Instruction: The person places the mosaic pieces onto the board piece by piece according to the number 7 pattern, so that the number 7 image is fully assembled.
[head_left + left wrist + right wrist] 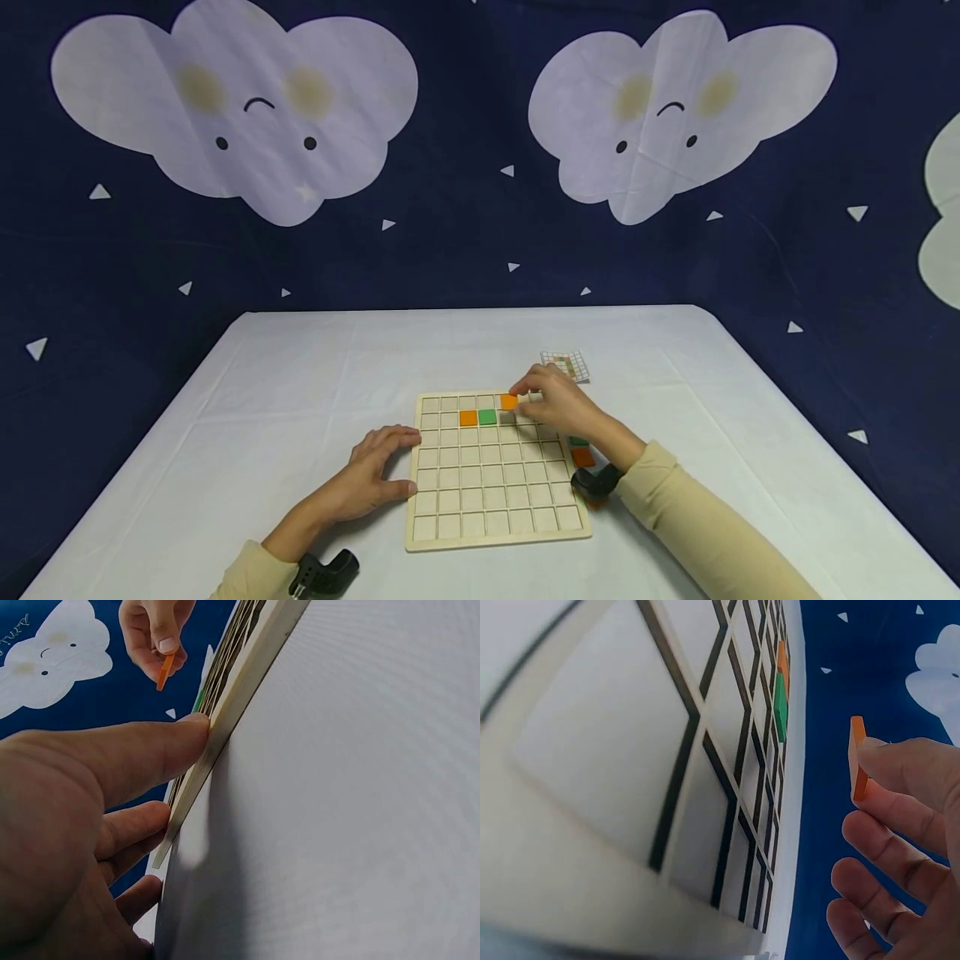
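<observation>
Two tiles [487, 417] sit in the board [498, 543] (most cells [492, 477] bare), right hand [564, 402] pinching a third tile [508, 402], left hand [367, 477] touching the board's edge, fingers apart

Left grip [369, 473] touches the grid board [489, 502] while right grip [558, 402] pinches an orange tile [509, 402].

The left hand [367, 473] extends forward, thumb [395, 491] and fingers [393, 434] apart, while the raised right hand [558, 404] pinches between thumb and forefinger [907, 815].
</observation>
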### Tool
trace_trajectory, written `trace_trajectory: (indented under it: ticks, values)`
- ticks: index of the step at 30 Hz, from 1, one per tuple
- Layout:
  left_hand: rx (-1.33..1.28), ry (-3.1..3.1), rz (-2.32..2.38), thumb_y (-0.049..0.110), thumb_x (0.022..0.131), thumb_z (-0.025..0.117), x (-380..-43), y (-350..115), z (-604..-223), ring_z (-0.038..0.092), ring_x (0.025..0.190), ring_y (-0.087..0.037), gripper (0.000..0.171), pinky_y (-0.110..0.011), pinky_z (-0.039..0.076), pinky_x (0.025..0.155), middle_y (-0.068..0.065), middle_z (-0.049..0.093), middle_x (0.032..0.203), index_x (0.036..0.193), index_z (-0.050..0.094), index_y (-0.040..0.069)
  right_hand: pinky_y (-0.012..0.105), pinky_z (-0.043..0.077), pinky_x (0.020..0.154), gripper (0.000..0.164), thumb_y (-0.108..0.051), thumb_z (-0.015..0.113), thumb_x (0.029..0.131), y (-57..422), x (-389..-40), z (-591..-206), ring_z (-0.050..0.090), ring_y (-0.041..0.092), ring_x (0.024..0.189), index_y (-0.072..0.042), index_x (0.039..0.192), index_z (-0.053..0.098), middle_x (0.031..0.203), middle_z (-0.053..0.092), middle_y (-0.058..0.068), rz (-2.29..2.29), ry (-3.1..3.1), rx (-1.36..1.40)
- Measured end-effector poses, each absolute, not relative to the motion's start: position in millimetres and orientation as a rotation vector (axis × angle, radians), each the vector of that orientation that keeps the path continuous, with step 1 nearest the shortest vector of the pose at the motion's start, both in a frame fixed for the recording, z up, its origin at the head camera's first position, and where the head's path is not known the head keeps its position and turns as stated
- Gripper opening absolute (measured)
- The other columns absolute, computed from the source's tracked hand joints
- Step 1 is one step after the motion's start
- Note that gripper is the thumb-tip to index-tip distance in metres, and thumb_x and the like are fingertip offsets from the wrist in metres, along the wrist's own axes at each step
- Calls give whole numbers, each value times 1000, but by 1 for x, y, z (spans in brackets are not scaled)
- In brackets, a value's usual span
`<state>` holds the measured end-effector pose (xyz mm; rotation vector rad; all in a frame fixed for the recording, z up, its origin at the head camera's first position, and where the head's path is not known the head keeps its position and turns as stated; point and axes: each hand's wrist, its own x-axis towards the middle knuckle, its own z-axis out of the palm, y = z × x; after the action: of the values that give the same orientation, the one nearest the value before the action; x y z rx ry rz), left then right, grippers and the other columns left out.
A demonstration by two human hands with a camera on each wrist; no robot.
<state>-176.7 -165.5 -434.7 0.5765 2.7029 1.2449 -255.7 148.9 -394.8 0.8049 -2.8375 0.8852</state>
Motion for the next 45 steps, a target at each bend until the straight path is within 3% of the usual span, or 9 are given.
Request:
trace_trajectory:
  ticks: [32,45]
  values:
    - [595,2717,1226,24,75,77,-175,-166,-433,31,132,-30,57,-57,12,106,-2,45,139,126,55,11,28,39,72,17,-21,71,82,138,-260,-402,45,12,84,-17,99,72,95,61,-5,798,-2935,830]
    - [594,2716,1223,24,77,76,-175,-166,-432,30,133,-30,56,-57,11,107,-2,44,140,127,54,12,29,41,77,18,-21,72,82,139,-262,-405,47,12,87,-17,99,72,96,62,-4,790,-2983,802]
